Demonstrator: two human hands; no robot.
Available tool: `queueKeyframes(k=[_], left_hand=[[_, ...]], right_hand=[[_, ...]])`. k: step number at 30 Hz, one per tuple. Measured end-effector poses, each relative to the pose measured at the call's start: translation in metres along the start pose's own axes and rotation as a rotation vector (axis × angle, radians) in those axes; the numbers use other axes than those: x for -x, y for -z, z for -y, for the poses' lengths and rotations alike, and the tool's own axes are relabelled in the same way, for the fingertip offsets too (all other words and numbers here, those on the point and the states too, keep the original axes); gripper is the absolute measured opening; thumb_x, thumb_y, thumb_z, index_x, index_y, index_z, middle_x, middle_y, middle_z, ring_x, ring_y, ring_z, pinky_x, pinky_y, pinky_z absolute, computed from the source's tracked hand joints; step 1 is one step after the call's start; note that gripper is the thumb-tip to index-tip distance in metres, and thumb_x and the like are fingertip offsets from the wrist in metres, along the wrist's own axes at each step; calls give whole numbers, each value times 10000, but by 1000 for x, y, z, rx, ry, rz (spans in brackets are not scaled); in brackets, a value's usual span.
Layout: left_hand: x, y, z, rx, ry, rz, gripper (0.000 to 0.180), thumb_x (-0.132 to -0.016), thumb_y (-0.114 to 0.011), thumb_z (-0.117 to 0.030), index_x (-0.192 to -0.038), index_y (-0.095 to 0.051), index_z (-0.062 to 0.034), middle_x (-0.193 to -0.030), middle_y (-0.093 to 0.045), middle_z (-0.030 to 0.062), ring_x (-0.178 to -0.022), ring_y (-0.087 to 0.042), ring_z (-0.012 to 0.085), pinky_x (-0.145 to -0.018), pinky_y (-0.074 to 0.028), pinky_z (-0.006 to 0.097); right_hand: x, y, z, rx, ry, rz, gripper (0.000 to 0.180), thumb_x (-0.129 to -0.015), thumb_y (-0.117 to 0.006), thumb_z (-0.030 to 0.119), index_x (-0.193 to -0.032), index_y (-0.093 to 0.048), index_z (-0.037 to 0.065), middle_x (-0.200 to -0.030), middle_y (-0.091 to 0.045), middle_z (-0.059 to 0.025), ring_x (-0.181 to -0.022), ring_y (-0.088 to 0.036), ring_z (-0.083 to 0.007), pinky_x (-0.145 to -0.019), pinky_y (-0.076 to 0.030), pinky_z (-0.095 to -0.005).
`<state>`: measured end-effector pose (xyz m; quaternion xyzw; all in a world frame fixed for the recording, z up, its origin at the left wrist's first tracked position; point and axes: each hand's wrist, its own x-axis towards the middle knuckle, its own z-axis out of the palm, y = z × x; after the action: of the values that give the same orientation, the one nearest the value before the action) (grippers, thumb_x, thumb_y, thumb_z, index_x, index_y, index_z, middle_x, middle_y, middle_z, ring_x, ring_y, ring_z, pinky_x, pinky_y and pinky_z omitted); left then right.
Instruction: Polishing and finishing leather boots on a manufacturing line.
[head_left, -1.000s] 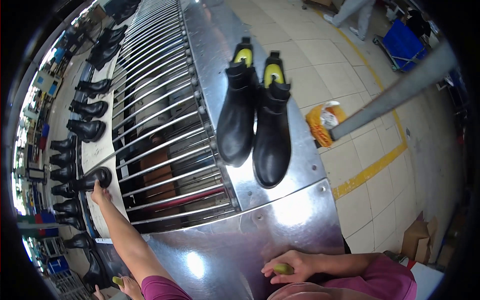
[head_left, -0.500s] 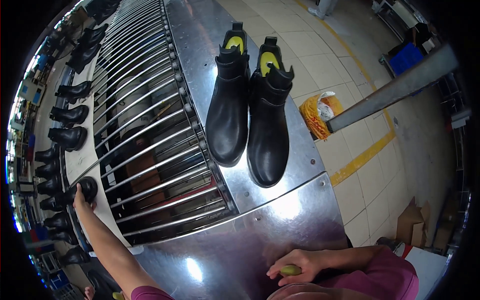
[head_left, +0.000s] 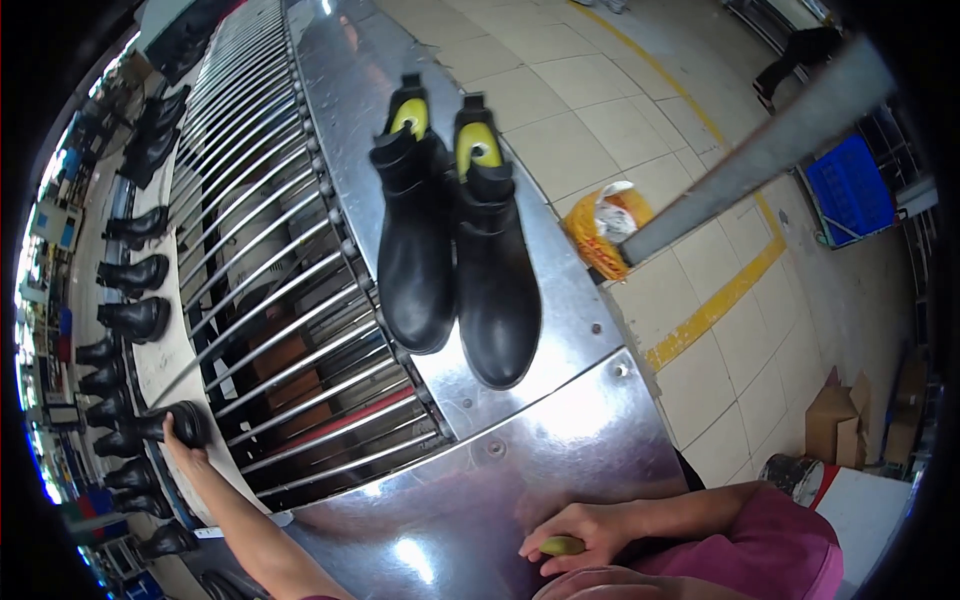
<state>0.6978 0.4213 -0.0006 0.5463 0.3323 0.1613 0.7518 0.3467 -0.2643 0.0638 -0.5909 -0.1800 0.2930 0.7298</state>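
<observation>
My left hand (head_left: 186,452) reaches to the far left and grips a black boot (head_left: 190,424), its thumb showing against the boot's side. The boot lies at the edge of a white strip (head_left: 170,370); my other left fingers are mostly hidden. Near my body, my right hand (head_left: 600,533) is curled around a small olive-green oval object (head_left: 562,545), whose kind I cannot make out. A pair of black ankle boots, the left one (head_left: 415,260) and the right one (head_left: 497,285), with yellow insoles, stands on the metal table (head_left: 570,430), toes toward me.
Metal rollers (head_left: 320,345) run between the white strip and the table. Several black boots (head_left: 135,318) line the left side. A slanted grey post (head_left: 760,150) rises by an orange-yellow bag (head_left: 590,235). Farther right are a blue crate (head_left: 850,190) and a cardboard box (head_left: 835,415).
The whole view has shifted, so the boot pair appears farther left. My left hand keeps hold of the black boot, which sits slightly farther onto the white strip. My right hand still holds the green object.
</observation>
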Motion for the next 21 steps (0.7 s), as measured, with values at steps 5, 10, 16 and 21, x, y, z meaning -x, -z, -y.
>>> queueKeyframes(k=[5, 10, 16, 21], left_hand=[[134, -21, 4, 237, -117, 128, 404, -884, -782, -338, -1164, -709, -55, -1073, -760, 107, -903, -735, 273, -805, -611, 433], [350, -105, 27, 466, -307, 505, 795, -977, -661, -476, -1519, -388, 36, -1515, -505, 191, -1372, -518, 303, -1166, -415, 469], [503, -109, 23, 464, -204, 894, 919, -1007, -501, -617, -1545, -286, 96, -1512, -479, 238, -1325, -545, 320, -1137, -439, 438], [600, -86, 94, 357, -22, 656, 932, -960, -476, -692, -1413, -465, 124, -1290, -636, 234, -1041, -689, 322, -920, -565, 401]], right_hand=[[-1, -2, 5, 51, -3, 38, 343, -961, -737, 196, -1233, -639, 11, -1008, -736, -120, -915, -723, -217, -818, -567, -334], [7, 7, -8, 106, 81, -63, 372, -963, -724, 310, -1180, -644, 18, -894, -720, -85, -758, -686, -198, -741, -546, -330], [2, 3, 25, -62, -118, 33, 395, -953, -740, 324, -1173, -629, 16, -874, -689, -61, -649, -627, -122, -544, -506, -289], [3, 1, 14, -178, -46, -3, 367, -978, -701, 320, -1174, -625, 19, -870, -678, -60, -574, -580, -98, -474, -469, -253]])
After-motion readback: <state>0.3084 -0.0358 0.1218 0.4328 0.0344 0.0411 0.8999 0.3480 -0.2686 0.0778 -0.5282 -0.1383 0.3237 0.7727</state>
